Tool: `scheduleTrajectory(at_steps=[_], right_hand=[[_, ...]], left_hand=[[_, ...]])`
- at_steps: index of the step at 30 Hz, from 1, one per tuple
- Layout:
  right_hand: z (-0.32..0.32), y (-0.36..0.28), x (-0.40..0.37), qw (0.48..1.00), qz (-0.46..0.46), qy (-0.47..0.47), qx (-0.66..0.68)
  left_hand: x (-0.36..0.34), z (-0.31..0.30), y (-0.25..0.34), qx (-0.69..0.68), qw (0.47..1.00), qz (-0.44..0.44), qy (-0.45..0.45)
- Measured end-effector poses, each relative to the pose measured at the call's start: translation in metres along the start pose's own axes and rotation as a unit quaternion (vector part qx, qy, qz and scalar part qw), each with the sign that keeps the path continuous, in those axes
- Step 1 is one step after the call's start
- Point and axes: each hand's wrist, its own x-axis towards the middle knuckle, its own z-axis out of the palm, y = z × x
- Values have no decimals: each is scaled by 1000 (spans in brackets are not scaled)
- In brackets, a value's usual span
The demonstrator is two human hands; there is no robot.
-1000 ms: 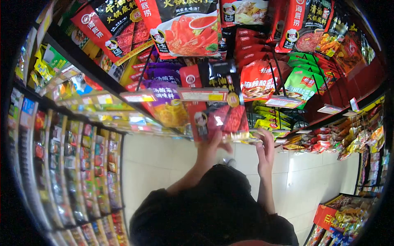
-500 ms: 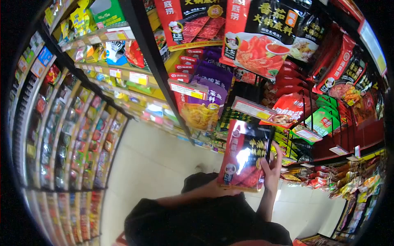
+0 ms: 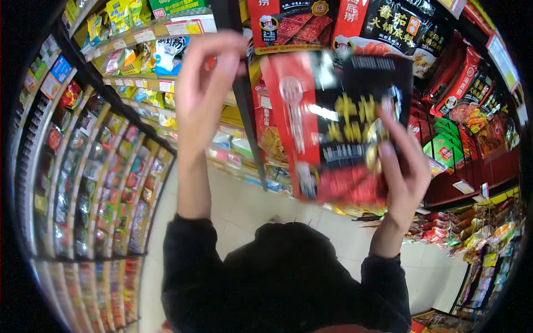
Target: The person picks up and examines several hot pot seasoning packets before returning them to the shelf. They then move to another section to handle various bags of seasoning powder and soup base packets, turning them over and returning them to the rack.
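Note:
A red and black hot pot base packet is held up upright before me, its front with yellow lettering and a meat picture toward the camera. My right hand grips its right edge, fingers and thumb on the front. Slightly blurred, my left hand is raised left of the packet, apart from it. Its fingers are bent with a gap to the thumb, and nothing shows in them. Behind the packet hang similar ones: a beef-picture packet and a tomato one.
Green packets and red-black packets hang on the rack at right. A black shelf post stands behind my left hand. Shelves of bagged goods line the left, with pale floor tiles below.
The packet has risen closer to the camera in my right hand. My left hand, earlier at the packet's lower edge, has let go and moved up and left.

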Motion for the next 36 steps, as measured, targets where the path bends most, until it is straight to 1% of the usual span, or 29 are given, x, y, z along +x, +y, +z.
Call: scheduleTrajectory(at_steps=[1,2,3,4,5,6,8,9,10,11,13,14,15,17,20,21,24,25,30,32,33,34,36], right_hand=[[9,0,20,1000,-14,4,20],[18,-1,35,999,-18,8,49],[27,-2,51,997,-22,12,79],[35,-2,63,993,-17,16,119],[45,2,75,988,-44,32,145],[50,2,84,988,-42,27,145],[63,0,99,979,-53,37,193],[69,-1,107,976,-74,57,197],[70,-8,109,976,-47,49,209],[67,-19,114,974,-22,40,220],[75,-25,122,970,-2,62,236],[78,-20,127,970,-13,63,236],[80,-17,132,970,-23,64,235],[78,-22,132,973,-32,62,221],[81,-13,133,978,-41,63,192],[81,-17,135,976,-5,63,208],[77,-20,135,982,8,49,180],[79,-15,135,977,11,43,209],[73,-20,134,977,12,23,211],[73,-22,134,979,7,24,201],[75,-15,135,981,-13,31,192],[80,-7,139,982,-33,37,183],[79,-5,140,989,-6,32,143]], left_hand=[[24,-1,-3,80,993,89,15],[36,1,7,183,969,167,24],[47,6,18,284,927,243,34],[55,11,24,379,869,316,43],[60,14,25,377,864,333,25],[65,16,24,374,859,349,6],[71,23,27,392,848,357,-10],[73,27,31,412,841,351,-5],[77,29,33,433,833,345,0],[81,29,29,431,833,346,6],[90,29,19,403,851,337,16],[94,30,16,388,859,333,21],[96,30,14,388,866,315,17],[99,30,12,395,863,314,18],[98,32,8,406,861,307,21],[97,32,7,410,860,304,22],[96,34,6,406,862,304,30],[96,35,6,407,862,300,28],[94,35,5,423,862,277,20],[91,35,12,443,862,247,-1],[90,34,14,453,861,231,-11],[90,34,8,453,857,247,-11],[92,34,-7,453,847,278,-11]])
